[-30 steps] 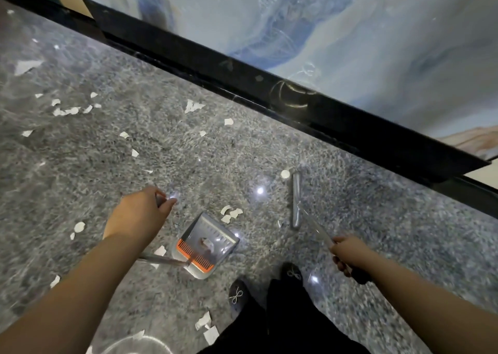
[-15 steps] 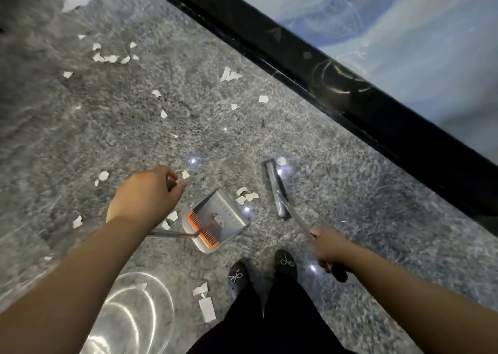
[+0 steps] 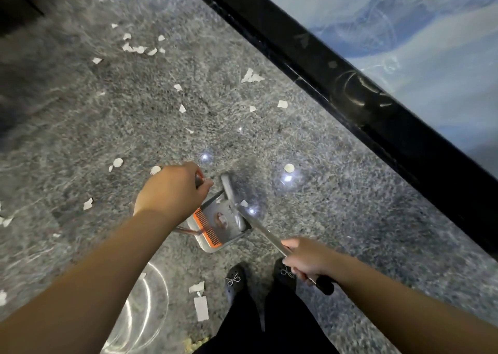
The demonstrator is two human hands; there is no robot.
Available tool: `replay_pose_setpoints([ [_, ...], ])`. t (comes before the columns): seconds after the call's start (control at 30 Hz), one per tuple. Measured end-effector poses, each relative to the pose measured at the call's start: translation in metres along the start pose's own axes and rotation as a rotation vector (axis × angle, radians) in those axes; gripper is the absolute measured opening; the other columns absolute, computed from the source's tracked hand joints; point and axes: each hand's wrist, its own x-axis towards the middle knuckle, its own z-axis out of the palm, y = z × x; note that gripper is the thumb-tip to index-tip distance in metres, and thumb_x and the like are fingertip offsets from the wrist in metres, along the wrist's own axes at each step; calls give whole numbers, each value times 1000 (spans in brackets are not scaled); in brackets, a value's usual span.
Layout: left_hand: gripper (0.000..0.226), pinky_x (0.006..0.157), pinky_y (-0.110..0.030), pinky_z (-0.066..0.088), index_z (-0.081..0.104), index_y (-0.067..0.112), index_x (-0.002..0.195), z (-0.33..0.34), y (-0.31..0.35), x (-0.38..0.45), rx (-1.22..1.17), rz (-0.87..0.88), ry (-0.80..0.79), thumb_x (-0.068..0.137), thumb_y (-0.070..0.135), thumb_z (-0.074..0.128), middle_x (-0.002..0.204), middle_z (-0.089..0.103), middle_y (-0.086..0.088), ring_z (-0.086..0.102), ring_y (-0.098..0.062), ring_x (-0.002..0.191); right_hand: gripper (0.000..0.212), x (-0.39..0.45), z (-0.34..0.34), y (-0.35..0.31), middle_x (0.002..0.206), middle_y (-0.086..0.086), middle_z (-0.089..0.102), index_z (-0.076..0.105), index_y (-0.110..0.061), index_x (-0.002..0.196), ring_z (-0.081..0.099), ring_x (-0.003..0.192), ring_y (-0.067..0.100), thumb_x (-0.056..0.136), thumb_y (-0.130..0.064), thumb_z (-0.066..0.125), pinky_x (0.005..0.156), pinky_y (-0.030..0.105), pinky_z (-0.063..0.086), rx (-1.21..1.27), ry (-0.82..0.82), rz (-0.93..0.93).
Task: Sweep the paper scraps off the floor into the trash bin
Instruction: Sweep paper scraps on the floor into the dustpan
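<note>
Floor: polished grey speckled stone, glossy, w/ small bright ceiling-light reflections near centre. Black glossy skirting band runs diag. from top centre to right edge. Above it, wall panel in pale blue-white marbled pattern. Dark area at top-left corner, detail unclear.

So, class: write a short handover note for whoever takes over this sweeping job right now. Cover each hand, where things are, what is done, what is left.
Left hand grips the dustpan handle; right hand grips the broom handle.
Dustpan sits on the floor, broom head at its mouth.
Trash bin stands lower left, by the left forearm.
Done: at least one scrap lies in the pan.
Left: many paper scraps across the floor, then empty the pan into the bin.
</note>
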Motion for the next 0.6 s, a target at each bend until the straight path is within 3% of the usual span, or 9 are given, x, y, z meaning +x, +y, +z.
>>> replay_pose_setpoints([
  [0.13,26,61,-32,51,62,24,94,2,2,-7,10,-6,-5,89,50,61,83,67,-2,63,-26,77,50,-10,6,-1,64,4,50,40,-18,143,43,46,10,94,-7,46,43,23,36,127,-41,-23],
  [0.27,25,66,-34,55,62,27,97,-2,-12,-10,-29,-31,-22,88,51,62,85,68,4,64,-22,80,53,-21,14,0,66,4,52,40,-23,144,44,43,8,93,-8,47,39,19,35,206,-42,-33],
  [0.4,22,59,-27,48,64,29,90,-7,-31,-14,-75,-44,-29,86,51,64,74,62,14,60,-13,73,47,-27,18,2,65,5,52,45,-17,139,45,43,9,94,-8,48,41,22,36,170,3,-68],
  [0.53,27,56,-24,41,63,30,91,-8,-47,-21,-46,-90,-80,86,56,60,73,58,17,56,-9,71,60,-24,13,6,64,7,56,29,-10,147,51,44,14,91,-7,51,39,21,39,92,105,-54],
  [0.6,30,58,-26,44,64,28,87,-9,-52,-22,-22,-98,-109,87,57,59,75,62,13,59,-11,72,45,-17,11,4,66,6,57,42,-10,134,53,44,13,90,-9,52,43,23,43,44,125,-49],
])
